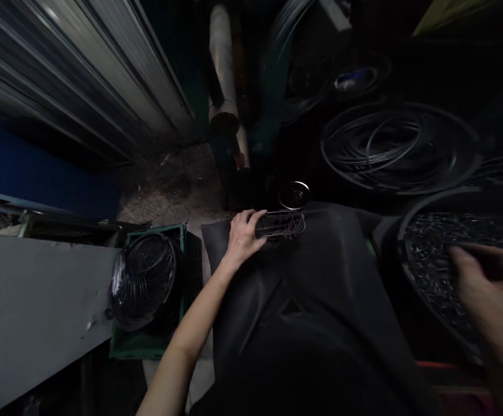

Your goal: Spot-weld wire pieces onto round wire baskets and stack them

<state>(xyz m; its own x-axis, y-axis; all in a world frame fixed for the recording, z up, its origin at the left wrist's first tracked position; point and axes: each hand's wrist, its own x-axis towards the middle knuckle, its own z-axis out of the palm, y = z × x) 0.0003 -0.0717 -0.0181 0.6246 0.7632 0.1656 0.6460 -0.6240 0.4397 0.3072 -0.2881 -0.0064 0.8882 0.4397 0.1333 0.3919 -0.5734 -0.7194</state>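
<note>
My left hand (246, 236) is closed on the left end of a small oblong wire frame (283, 224), thumb on the near side and fingers on the far side. The frame lies over the top of the dark apron on my lap. Just beyond it is a shiny metal ring (294, 195). On the far right, my right hand (494, 283) is over a round tub (427, 303) filled with short metal pieces (433, 248). That hand is blurred by motion, and whether its curled fingers hold anything is hidden.
A large round basin (327, 153) with coiled wire (390, 144) stands behind the tub. To my left, a green crate (141, 349) carries a bundle of wire rings (145, 283), beside a grey panel (38, 312). Loose wire lies on the floor (190, 173); a pale pipe (222, 58) rises ahead.
</note>
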